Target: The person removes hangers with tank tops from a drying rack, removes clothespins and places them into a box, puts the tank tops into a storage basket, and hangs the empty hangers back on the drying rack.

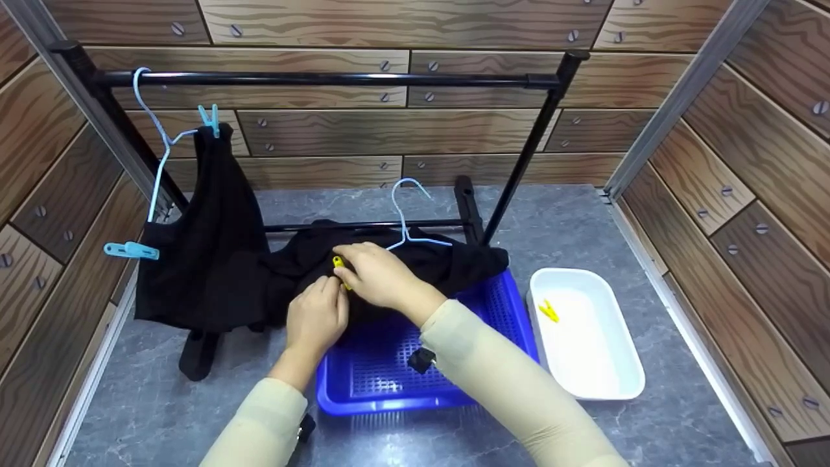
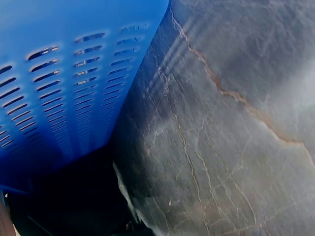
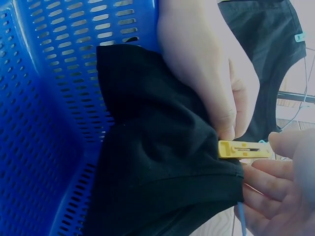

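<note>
A black garment [image 3: 147,147] lies bunched over the far side of the blue perforated basket [image 1: 389,407], with a light blue wire hanger [image 1: 403,217] lying on it, hook upward. My left hand [image 1: 316,314] grips the garment's edge, knuckles up. Against that edge, my right hand [image 1: 382,275] pinches a yellow clothespin [image 3: 243,149] between thumb and fingers. In the right wrist view the clothespin's tip overlaps the cloth beside my left fingertips [image 3: 227,132]. The left wrist view shows only the basket's side, the floor and dark cloth.
Behind stands a black rack [image 1: 324,79]. On its left a black garment [image 1: 211,259] hangs from a blue hanger [image 1: 157,185], with blue clothespins [image 1: 209,119] at its straps. A white tray [image 1: 590,383] at right holds another yellow clothespin [image 1: 548,311]. Wood-patterned walls [image 1: 480,133] enclose the space.
</note>
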A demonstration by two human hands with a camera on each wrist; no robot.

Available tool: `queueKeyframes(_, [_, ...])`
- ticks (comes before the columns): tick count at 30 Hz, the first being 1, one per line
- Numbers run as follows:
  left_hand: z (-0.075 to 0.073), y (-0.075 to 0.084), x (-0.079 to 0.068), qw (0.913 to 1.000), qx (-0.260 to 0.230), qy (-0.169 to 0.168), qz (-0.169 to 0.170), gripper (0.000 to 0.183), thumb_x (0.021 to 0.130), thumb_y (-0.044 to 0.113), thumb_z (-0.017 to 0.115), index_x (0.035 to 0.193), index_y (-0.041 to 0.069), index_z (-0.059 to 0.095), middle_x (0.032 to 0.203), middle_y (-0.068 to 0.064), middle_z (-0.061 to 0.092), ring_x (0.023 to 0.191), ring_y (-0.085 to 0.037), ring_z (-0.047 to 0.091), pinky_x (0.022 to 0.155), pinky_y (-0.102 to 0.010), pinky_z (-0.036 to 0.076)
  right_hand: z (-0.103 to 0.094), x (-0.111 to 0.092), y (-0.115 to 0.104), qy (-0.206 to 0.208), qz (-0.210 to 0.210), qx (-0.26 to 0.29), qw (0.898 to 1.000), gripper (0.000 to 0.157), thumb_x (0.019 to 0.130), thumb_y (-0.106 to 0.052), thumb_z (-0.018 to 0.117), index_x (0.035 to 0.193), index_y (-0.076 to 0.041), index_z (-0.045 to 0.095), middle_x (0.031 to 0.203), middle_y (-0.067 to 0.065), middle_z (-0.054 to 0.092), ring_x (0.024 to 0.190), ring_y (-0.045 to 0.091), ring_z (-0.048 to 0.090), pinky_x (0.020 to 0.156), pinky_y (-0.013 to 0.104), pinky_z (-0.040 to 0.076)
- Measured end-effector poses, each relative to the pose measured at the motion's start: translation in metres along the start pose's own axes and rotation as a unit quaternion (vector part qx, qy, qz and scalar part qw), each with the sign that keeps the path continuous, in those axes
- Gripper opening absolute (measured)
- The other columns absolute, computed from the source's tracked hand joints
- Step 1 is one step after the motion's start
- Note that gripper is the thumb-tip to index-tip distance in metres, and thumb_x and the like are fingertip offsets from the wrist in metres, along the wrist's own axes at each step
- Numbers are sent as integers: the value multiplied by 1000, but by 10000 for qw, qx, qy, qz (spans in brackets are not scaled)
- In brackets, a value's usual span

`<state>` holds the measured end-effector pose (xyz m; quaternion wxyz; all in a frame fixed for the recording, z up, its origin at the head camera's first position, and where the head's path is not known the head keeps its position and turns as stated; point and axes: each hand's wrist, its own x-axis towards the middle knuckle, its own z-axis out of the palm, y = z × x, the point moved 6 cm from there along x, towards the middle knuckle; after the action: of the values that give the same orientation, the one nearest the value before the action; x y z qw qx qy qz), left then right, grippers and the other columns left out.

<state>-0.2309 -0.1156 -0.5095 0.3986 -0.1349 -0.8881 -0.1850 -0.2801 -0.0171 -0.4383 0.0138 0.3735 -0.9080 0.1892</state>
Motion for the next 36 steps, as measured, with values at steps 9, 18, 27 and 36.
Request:
queueKeyframes(9, [1,1,-1,10000,-60,-61,-27,23,96,19,50,79,5,55,70,-8,51,59,-32,55,50,-45,45,3,-1,2,15,-134,91,9999,38,101,-22,58,132,1,60,111,9,68,107,25,62,97,38,47])
queueKeyframes(18, [1,0,-1,9999,-54,-82,-69,20,96,18,50,84,5,59,71,-8,53,60,-32,56,50,-46,46,5,-2,2,35,-55,267,9996,30,102,-24,57,122,-4,64,106,6,67,102,23,61,92,37,47])
queueKeyframes(27, [1,-1,-1,9999,-97,-35,-87,19,95,17,52,83,4,58,69,-8,50,58,-34,55,48,-46,44,6,-2,1,-81,24,426,9991,24,102,-21,57,120,-6,62,108,7,67,101,22,63,91,36,48])
queueKeyframes(36, [1,-1,-1,9999,-54,-110,-53,22,97,18,49,80,5,56,68,-7,49,58,-33,54,48,-46,44,7,-2,0,168,-152,479,9986,21,102,-20,57,115,-4,60,103,7,65,94,23,62,87,37,49])
